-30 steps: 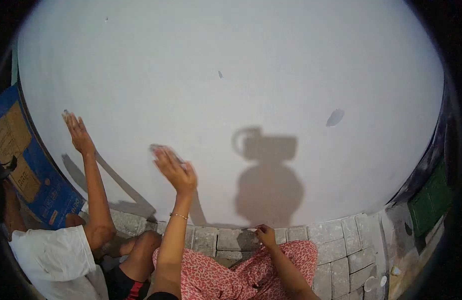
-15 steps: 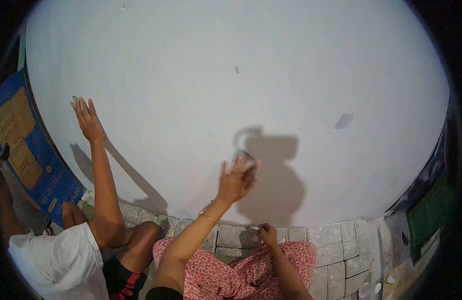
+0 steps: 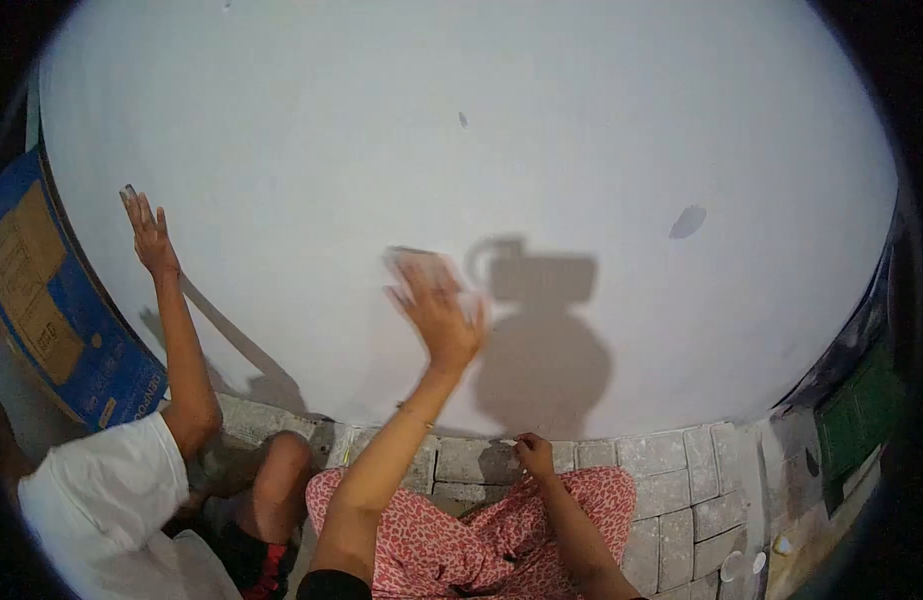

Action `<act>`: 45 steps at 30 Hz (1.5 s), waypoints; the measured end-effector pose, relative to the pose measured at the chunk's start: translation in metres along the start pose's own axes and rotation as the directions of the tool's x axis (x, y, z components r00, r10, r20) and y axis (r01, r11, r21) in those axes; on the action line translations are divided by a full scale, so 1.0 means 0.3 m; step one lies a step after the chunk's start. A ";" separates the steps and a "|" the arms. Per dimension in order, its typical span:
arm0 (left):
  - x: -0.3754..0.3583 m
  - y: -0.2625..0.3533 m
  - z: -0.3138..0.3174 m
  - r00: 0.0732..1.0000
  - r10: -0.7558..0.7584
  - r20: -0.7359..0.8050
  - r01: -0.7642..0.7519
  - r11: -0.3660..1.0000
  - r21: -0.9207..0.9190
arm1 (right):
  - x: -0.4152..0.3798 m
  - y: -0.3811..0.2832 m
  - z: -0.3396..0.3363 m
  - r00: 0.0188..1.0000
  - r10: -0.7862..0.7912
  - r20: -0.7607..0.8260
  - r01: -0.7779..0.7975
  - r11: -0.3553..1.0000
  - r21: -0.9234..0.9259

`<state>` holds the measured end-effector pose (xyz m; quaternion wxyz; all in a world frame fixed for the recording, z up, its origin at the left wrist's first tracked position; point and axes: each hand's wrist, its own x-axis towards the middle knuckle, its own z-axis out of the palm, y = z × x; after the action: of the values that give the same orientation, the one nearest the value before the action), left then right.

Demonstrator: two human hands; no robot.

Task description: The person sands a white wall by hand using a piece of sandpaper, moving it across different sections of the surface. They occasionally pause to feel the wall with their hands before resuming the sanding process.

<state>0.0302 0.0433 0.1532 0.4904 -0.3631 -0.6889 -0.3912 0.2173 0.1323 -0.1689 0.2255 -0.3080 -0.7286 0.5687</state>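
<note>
My left hand [image 3: 439, 315] is raised against the white wall [image 3: 581, 120], its fingers spread over a small pale pad [image 3: 414, 262] that it presses flat to the surface; both are motion-blurred. My right hand [image 3: 534, 455] rests low by my knee at the edge of the grey paving bricks [image 3: 671, 490], its fingers curled. Whether it holds anything I cannot tell. My legs in red patterned trousers [image 3: 451, 540] are folded below.
A co-worker in a white shirt [image 3: 101, 500] crouches at left, one hand [image 3: 146, 235] up on the wall with a small piece at the fingertips. A blue and brown cardboard box [image 3: 51, 310] leans at far left. Dark marks [image 3: 687, 221] spot the wall.
My left hand swept right along the wall with the pad, then up and slightly left. The co-worker's hand shifted a little on the wall. My right hand stayed put.
</note>
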 end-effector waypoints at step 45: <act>0.413 0.065 -0.049 0.881 0.470 -0.058 -0.474 0.873 -0.113 | -0.073 -0.399 -0.030 0.619 -0.785 -0.025 0.711 0.573 -0.408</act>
<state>0.0215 0.0530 0.2788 0.5571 -0.5443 -0.5470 -0.3069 0.2158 0.1035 -0.0503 0.4581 -0.0613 -0.8534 0.2411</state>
